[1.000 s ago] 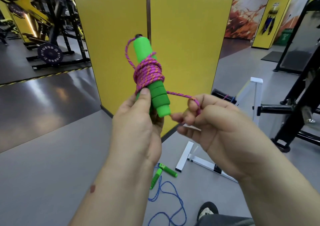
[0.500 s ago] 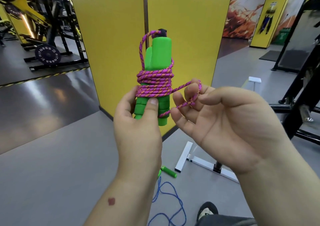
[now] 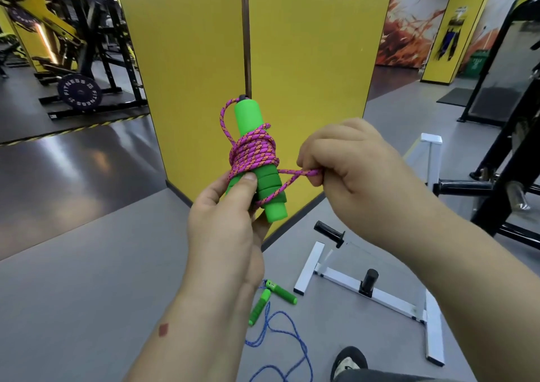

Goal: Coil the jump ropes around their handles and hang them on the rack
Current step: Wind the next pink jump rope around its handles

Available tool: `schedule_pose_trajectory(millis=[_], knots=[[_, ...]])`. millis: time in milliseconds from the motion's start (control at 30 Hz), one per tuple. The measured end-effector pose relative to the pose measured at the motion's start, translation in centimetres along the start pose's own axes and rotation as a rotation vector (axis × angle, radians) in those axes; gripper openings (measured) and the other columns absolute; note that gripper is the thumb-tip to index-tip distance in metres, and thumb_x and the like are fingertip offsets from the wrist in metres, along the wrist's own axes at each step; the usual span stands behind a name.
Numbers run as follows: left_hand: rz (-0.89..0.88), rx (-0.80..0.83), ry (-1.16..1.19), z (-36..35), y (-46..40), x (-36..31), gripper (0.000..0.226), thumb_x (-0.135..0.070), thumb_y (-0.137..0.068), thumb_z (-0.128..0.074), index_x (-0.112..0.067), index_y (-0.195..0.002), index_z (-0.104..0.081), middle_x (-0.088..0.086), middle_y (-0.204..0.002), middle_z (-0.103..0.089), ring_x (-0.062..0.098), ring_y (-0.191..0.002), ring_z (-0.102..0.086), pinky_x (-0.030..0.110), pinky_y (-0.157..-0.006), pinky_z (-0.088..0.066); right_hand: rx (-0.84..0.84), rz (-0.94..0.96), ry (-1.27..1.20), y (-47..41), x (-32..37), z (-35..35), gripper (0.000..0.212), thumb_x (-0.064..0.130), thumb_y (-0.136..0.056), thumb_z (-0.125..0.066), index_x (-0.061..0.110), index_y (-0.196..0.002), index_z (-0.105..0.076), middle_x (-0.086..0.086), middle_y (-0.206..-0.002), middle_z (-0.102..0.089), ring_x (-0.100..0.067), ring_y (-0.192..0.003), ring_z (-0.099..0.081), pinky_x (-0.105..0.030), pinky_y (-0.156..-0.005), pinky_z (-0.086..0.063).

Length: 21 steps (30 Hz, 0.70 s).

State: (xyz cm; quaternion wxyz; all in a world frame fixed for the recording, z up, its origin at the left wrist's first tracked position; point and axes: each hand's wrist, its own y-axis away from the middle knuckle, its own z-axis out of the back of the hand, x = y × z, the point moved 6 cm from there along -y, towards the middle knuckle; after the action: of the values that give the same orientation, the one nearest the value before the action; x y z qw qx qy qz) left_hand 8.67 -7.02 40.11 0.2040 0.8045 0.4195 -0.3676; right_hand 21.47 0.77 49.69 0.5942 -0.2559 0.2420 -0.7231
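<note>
Our left hand (image 3: pixel 230 223) grips the green handles (image 3: pixel 257 165) wrapped in pink rope (image 3: pixel 252 150); our right hand (image 3: pixel 347 165) pinches the rope's loose loop.

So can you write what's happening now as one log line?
step: coiling | left hand: holds green handles | right hand: pinches pink rope end | blue rope: floor, uncoiled
</note>
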Motion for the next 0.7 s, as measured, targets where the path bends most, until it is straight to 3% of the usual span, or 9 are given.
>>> schedule_pose_trajectory(millis=[67,100,233,300,400,467,567,700], knots=[[-0.012,0.006,0.001,0.0,0.0,-0.1,0.033,-0.006,-0.099,-0.063,-0.003,-0.131,-0.061,0.012,-0.090,-0.072,0.021,-0.064,-0.066,0.030,-0.052,-0.054,-0.010,-0.145,-0.157,0.4,-1.1,-0.4,0.032,-0.005,-0.081,-0.045,0.024,-0.076,-0.058,0.011,-0.084,-0.062,-0.020,-0.085,-0.050,-0.032,-0.071,-0.042],[-0.037,0.011,-0.013,0.1,0.0,-0.3,0.035,-0.007,-0.099,-0.064,-0.004,-0.133,-0.060,0.015,-0.096,-0.071,0.022,-0.067,-0.066,0.030,-0.053,-0.054,-0.002,-0.280,-0.349,0.7,-1.8,-0.7,0.032,-0.005,-0.084,-0.050,0.025,-0.077,-0.061,0.010,-0.084,-0.064,-0.018,-0.081,-0.053,-0.029,-0.069,-0.042],[-0.185,0.074,-0.119,-0.1,0.5,-1.3,0.034,-0.005,-0.098,-0.065,-0.011,-0.131,-0.062,0.011,-0.100,-0.072,0.020,-0.076,-0.070,0.040,-0.067,-0.060,0.012,-0.727,-1.452,1.7,-2.7,-2.5,0.018,-0.003,-0.078,-0.058,0.013,-0.084,-0.063,-0.002,-0.079,-0.066,-0.018,-0.075,-0.061,-0.029,-0.070,-0.052],[-0.222,0.100,-0.153,-0.4,0.9,-1.5,0.033,-0.005,-0.097,-0.067,-0.014,-0.129,-0.064,0.011,-0.100,-0.071,0.019,-0.076,-0.071,0.047,-0.077,-0.061,-0.028,-0.817,-1.734,1.8,-2.4,-2.7,0.018,-0.005,-0.084,-0.055,0.011,-0.091,-0.061,-0.004,-0.080,-0.065,-0.019,-0.077,-0.064,-0.029,-0.070,-0.055],[-0.227,0.113,-0.141,-0.5,1.1,-1.7,0.032,-0.004,-0.097,-0.066,-0.015,-0.127,-0.065,0.009,-0.099,-0.072,0.019,-0.078,-0.072,0.050,-0.080,-0.061,-0.096,-0.934,-1.828,2.0,-2.0,-2.9,0.017,-0.002,-0.094,-0.049,0.012,-0.092,-0.059,-0.003,-0.082,-0.067,-0.019,-0.078,-0.068,-0.027,-0.070,-0.058],[-0.223,0.126,-0.123,-0.6,1.1,-2.0,0.032,-0.002,-0.097,-0.064,-0.012,-0.128,-0.064,0.007,-0.096,-0.074,0.018,-0.077,-0.071,0.043,-0.071,-0.061,-0.132,-1.040,-1.820,2.3,-2.2,-3.1,0.013,0.002,-0.094,-0.055,0.012,-0.091,-0.062,-0.003,-0.082,-0.070,-0.019,-0.078,-0.070,-0.027,-0.070,-0.058],[-0.210,0.124,-0.091,-0.5,1.2,-2.4,0.035,0.000,-0.097,-0.062,-0.010,-0.131,-0.063,0.007,-0.094,-0.074,0.017,-0.072,-0.070,0.032,-0.059,-0.057,-0.111,-1.075,-1.595,2.8,-2.7,-3.0,0.008,0.005,-0.087,-0.066,0.012,-0.090,-0.068,-0.004,-0.081,-0.073,-0.014,-0.068,-0.069,-0.021,-0.061,-0.054],[-0.238,0.112,-0.132,0.0,1.1,-2.7,0.035,-0.002,-0.097,-0.063,-0.012,-0.131,-0.063,0.004,-0.090,-0.074,0.017,-0.069,-0.070,0.032,-0.056,-0.055,-0.084,-1.016,-1.301,2.6,-2.7,-2.2,0.010,0.004,-0.082,-0.074,0.011,-0.089,-0.070,-0.003,-0.072,-0.069,-0.013,-0.060,-0.066,-0.017,-0.049,-0.044]])
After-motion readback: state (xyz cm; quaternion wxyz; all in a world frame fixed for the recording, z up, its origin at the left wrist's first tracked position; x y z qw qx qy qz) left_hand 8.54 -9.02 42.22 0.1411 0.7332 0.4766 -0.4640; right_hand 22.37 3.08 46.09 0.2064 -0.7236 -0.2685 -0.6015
